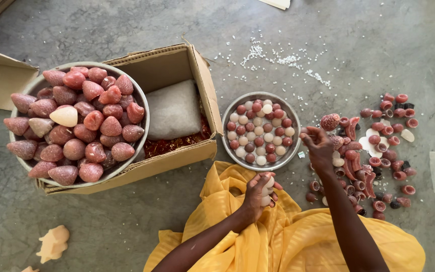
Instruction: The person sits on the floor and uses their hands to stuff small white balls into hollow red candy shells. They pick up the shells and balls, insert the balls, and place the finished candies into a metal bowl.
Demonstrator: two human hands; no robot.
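Left hand (pixel 259 194) low in the centre is closed round a pale candle piece (pixel 268 187), maybe two, while the right hand (pixel 319 146), fingers loosely curled, picks among the red pieces (pixel 378 151) on the floor at right.

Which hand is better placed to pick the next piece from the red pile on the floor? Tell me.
Likely the right hand: it hovers at the edge of the red pile, fingers spread. The left hand is at the lap, closed around a pale piece.

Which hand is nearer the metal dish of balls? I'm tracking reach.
Right. The right hand is just beside the dish, at its right rim; the left hand is below it, over the yellow cloth.
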